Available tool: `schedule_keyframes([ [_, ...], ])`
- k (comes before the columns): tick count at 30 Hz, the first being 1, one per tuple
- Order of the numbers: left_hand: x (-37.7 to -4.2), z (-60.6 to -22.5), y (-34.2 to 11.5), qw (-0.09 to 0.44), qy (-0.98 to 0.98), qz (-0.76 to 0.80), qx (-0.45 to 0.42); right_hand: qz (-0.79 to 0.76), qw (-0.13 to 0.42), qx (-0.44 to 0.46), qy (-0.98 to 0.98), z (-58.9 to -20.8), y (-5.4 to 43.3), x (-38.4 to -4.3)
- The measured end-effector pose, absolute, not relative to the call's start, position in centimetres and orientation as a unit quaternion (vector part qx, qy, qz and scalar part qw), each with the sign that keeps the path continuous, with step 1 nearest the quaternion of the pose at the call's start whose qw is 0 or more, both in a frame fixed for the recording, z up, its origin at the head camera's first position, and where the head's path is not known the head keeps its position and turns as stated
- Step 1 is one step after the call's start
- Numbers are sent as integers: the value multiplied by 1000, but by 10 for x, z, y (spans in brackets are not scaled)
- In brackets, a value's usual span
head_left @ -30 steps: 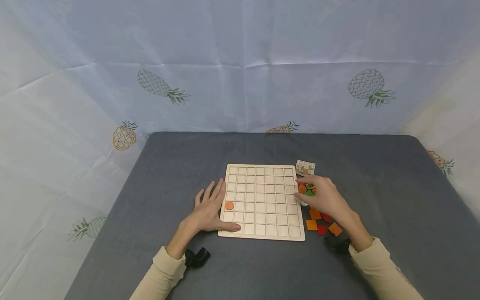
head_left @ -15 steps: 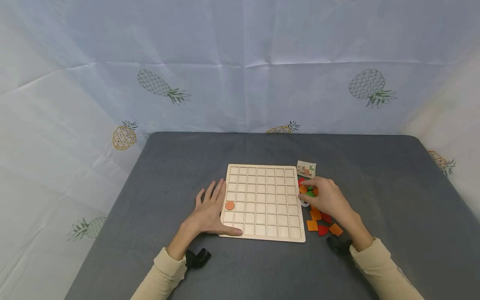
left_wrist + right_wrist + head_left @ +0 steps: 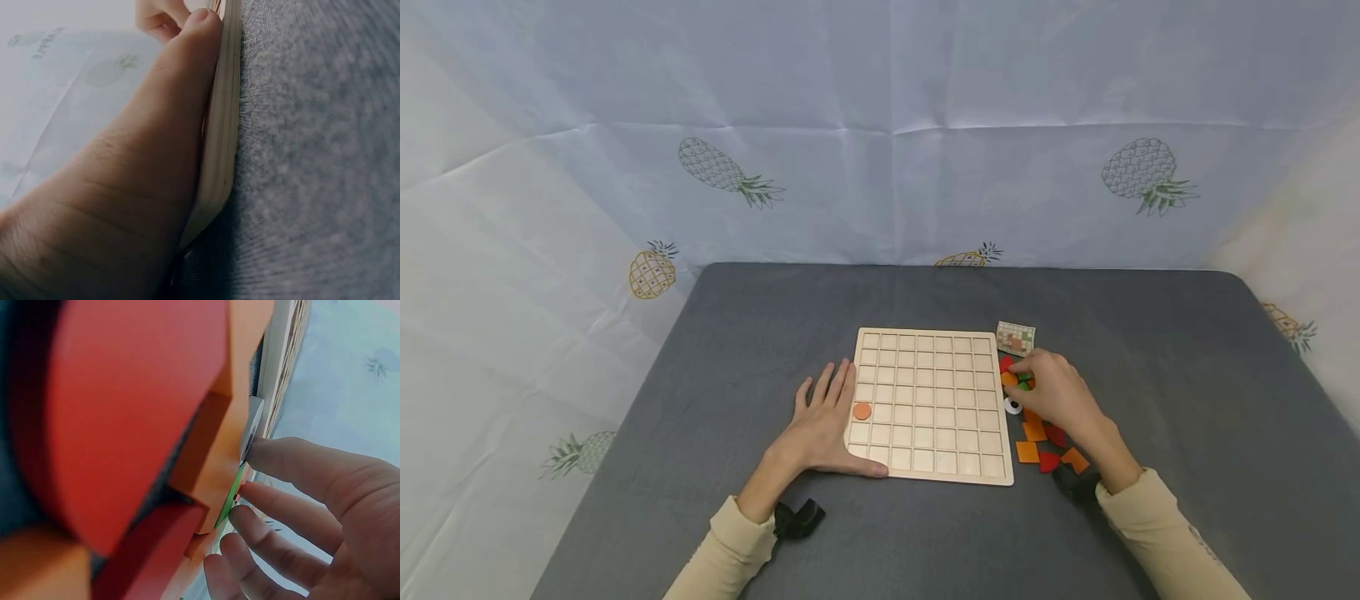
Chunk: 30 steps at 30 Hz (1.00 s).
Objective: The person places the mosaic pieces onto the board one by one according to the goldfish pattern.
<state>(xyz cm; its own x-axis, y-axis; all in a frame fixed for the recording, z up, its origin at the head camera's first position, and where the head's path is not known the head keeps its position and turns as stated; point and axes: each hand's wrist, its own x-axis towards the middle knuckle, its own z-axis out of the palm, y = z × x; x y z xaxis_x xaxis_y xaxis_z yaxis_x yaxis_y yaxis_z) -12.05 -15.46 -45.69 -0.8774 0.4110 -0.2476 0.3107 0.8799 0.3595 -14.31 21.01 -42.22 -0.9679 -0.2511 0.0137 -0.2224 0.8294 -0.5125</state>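
1. A dark grey, fabric-textured tabletop (image 3: 775, 321) with rounded far corners.
2. Near its middle, a pale wooden grid board (image 3: 934, 408) lies flat.
3. Beside the board's far right corner, a small printed grid card (image 3: 1017, 338).
4. Along the board's right edge, loose pieces: an orange disc (image 3: 1008, 379), green pieces (image 3: 1024, 386), a black-and-white eye disc (image 3: 1013, 406), orange squares (image 3: 1027, 452), red pieces (image 3: 1048, 462).

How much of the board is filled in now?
It looks barely started: one orange disc sits on the board. The left hand rests against the board's edge; the right hand reaches into the loose pieces, though I can't tell if it's gripping one. Still left: those pieces, and every other visible square is bare.
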Motion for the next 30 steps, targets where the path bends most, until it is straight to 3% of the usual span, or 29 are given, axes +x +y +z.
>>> schedule_keyframes([
  [30, -121, -455, -154, 161, 954, 161, 196, -269, 34, -118, 955, -424, 208, -148],
])
